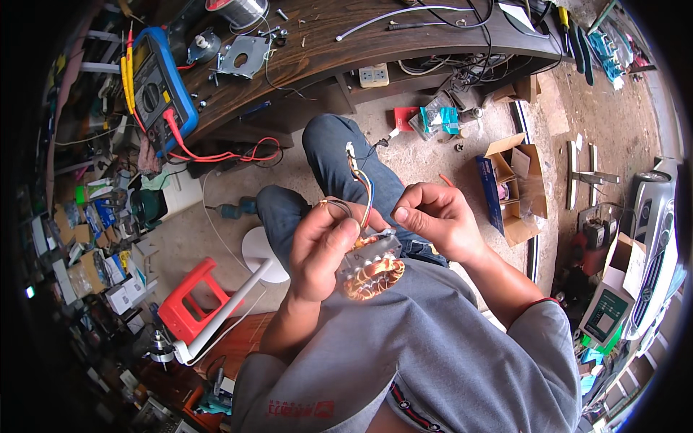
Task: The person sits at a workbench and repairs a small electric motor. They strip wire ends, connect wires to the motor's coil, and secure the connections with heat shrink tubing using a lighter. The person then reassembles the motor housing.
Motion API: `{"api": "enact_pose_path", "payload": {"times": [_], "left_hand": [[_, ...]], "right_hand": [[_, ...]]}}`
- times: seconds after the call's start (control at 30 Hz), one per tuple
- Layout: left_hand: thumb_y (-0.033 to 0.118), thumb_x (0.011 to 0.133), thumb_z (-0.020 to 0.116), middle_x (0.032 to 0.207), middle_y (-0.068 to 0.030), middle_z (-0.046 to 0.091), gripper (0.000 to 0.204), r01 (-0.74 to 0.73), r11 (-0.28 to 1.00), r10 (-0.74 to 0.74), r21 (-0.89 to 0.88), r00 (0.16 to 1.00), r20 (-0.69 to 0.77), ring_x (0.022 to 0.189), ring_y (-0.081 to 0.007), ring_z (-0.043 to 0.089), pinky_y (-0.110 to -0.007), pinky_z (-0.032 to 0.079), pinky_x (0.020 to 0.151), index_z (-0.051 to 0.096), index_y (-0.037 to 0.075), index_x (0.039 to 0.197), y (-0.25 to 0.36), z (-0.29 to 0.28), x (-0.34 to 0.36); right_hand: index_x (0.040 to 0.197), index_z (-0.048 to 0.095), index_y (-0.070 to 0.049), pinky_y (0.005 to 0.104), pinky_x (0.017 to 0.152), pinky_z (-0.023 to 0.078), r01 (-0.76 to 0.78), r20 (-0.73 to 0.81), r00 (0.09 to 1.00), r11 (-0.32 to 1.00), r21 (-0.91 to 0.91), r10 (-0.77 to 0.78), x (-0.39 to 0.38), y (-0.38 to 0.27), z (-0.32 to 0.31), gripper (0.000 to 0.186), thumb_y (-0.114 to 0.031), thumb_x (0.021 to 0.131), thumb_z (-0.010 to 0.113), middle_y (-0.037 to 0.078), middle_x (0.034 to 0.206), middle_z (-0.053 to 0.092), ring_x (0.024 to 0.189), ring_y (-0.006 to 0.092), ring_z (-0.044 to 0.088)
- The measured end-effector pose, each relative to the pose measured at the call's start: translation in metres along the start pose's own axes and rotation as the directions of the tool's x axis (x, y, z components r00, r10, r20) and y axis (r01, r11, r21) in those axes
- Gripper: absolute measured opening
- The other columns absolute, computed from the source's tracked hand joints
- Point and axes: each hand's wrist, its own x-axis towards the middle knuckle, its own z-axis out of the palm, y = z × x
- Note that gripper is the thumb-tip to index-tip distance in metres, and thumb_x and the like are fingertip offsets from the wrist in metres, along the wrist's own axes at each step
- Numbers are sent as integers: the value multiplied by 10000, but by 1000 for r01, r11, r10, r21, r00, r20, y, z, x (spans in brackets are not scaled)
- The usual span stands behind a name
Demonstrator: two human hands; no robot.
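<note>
In front of my lap, my left hand (323,249) grips a motor stator (374,273), a grey block with copper windings bound in cord. Colored lead wires (369,193) rise from it past my left thumb, ending at a small white connector (351,153) over my knee. My right hand (439,220) is closed in a pinch just right of the stator's top. Whatever sits between its thumb and finger is too small to make out.
A dark wooden bench (325,32) runs across the far side. On it are a blue multimeter (155,86), a solder spool (238,10) and a metal plate (245,55). An opened carton (516,187) stands on the floor at right; a red plastic frame (195,299) lies at lower left.
</note>
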Motion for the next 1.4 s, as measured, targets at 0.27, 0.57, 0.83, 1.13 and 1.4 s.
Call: {"api": "enact_pose_path", "payload": {"times": [0.27,0.57,0.83,1.13,1.4], "left_hand": [[184,1007,487,1058,-186,658,266,-55,998,54,13,998,17,923,-172,642,-327,532,847,555,-60,1089,-1,-1,-1],[398,1051,397,1170,-212,566,409,-219,973,204,-72,964,-167,1088,-327,607,-466,493,965,516,13,1120,-30,-10,6],[461,1054,388,1227,-210,540,517,-295,923,339,246,927,-163,1124,-234,518,-394,398,1025,461,-34,1185,-44,-8,10],[558,683,851,1462,-228,365,1041,-337,925,296,176,928,225,1334,-307,418,-435,339,1118,366,28,1437,-28,-20,14],[258,647,945,1419,-243,432,953,-422,867,315,266,877,364,1335,-318,430,-426,355,1097,427,45,1418,-11,-28,21]], "right_hand": [[950,658,11,249,759,455,14,11,1000,1000,1,-14,-3,0,2,171,-158,965,669,32,898,648,834,86,568],[1352,434,41,405,915,492,332,130,918,548,-768,-374,-23,-6,20,1071,-496,576,942,202,1258,512,1095,297,570],[1352,416,38,419,956,483,130,-39,970,654,-745,-238,-15,5,42,962,-274,602,932,237,1218,513,1123,358,560],[1250,463,-4,423,966,427,267,-14,928,688,-675,-373,-13,9,21,812,-188,575,876,158,1121,532,1045,307,548],[1231,457,-10,412,940,439,330,24,920,743,-583,-391,-12,9,15,804,-164,563,876,160,1110,523,1038,320,540]]}}
